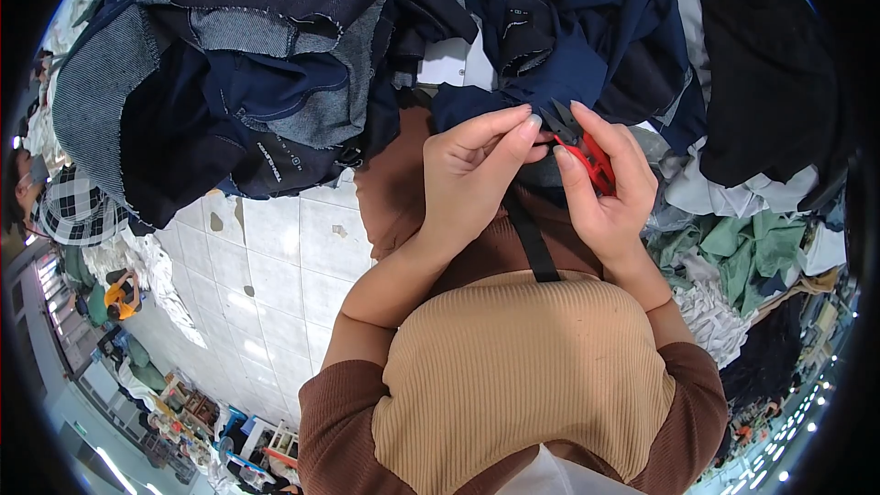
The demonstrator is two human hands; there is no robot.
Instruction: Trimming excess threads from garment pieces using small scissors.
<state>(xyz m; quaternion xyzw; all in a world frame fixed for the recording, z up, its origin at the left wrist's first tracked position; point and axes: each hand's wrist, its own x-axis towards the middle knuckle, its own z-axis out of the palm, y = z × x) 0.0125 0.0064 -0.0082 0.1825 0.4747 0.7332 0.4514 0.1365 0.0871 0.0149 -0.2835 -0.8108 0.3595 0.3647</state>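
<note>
1. The left hand [472,160] is pinched, thumb against forefinger; whether a thread sits between the tips is too fine to make out.
2. The right hand [616,192] grips red-handled thread snips [598,167], fingers and thumb hiding part of the handle; the dark blades point up, just beside the left fingertips. Whether they touch anything is unclear.
3. Just beyond both hands lies a crumpled navy garment [632,46], its lower part partly hidden by them.
4. Left of the left hand, a dark denim garment [307,96] with frayed grey edges is cut off at the top.
5. Right of the right hand, folds obscure the black garment's [770,73] shape.
</note>
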